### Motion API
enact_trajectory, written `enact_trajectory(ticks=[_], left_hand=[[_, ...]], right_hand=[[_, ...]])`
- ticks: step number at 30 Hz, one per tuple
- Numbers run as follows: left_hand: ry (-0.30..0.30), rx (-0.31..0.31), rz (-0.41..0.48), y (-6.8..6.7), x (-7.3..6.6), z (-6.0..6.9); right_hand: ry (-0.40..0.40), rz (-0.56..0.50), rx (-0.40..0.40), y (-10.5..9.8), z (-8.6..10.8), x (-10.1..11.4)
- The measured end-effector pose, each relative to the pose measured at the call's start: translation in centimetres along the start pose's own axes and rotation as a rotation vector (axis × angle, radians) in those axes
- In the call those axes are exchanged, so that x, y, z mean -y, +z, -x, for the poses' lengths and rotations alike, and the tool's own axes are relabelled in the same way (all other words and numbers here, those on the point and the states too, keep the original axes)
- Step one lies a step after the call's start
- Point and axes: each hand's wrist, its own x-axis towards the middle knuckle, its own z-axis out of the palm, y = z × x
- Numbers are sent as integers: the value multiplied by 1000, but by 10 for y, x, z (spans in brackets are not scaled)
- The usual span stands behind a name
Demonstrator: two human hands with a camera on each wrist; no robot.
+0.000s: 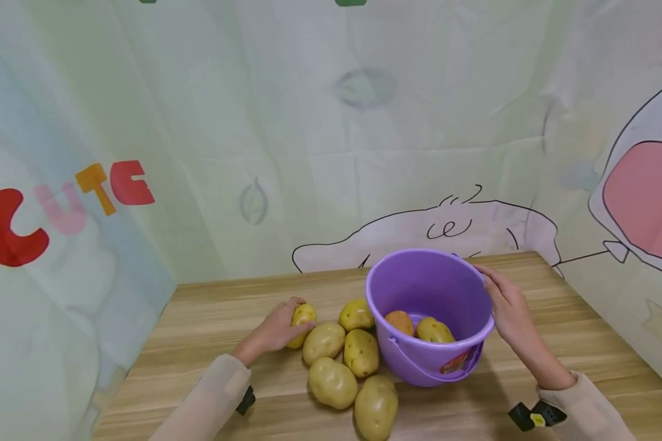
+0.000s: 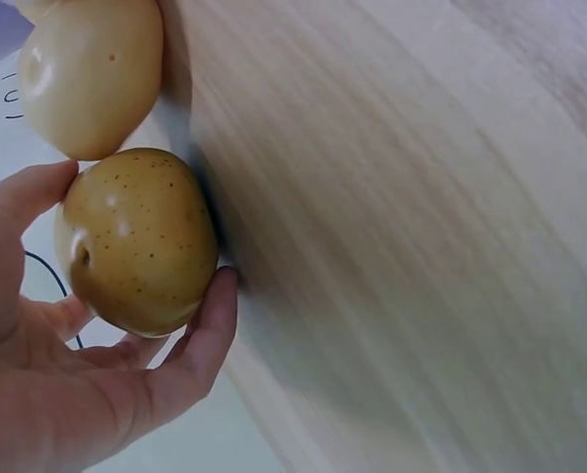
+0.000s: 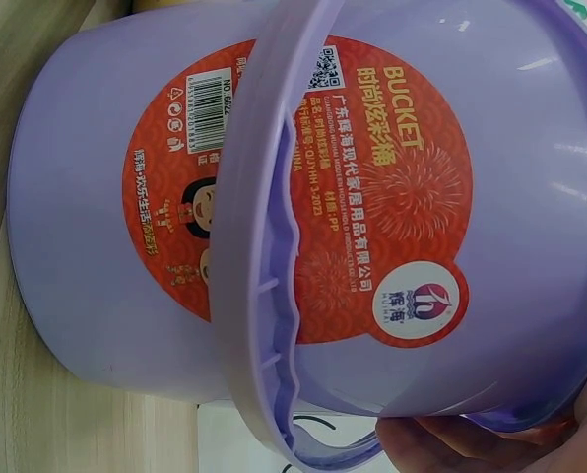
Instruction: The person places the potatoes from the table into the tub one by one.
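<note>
My left hand (image 1: 277,329) grips a yellow potato (image 1: 304,315) at the left end of a group of potatoes; in the left wrist view, thumb and fingers curl around this speckled potato (image 2: 141,241), close to the tabletop. A paler potato (image 2: 97,79) touches it there. On the right, my right hand (image 1: 512,306) holds the rim of a purple bucket (image 1: 419,361), which stands on the table. Inside the bucket lie an orange-brown potato (image 1: 399,321) and a yellow one (image 1: 434,331). The right wrist view shows the bucket's red label (image 3: 412,197) and lowered handle (image 3: 239,246), with fingertips near the rim.
Several loose potatoes lie between my left hand and the bucket, among them a large one (image 1: 376,407) nearest me. The wooden table (image 1: 198,318) ends at a printed cloth backdrop (image 1: 287,153) behind and at both sides.
</note>
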Motion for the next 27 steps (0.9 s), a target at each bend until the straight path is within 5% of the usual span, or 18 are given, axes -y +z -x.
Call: enact_trajectory(ticks=[11, 27], left_hand=[[-10, -14, 8, -1, 0, 1], [70, -47, 8, -18, -8, 5]], right_hand=[[-4, 11, -8, 1, -1, 0], [-4, 14, 4, 0, -1, 1]])
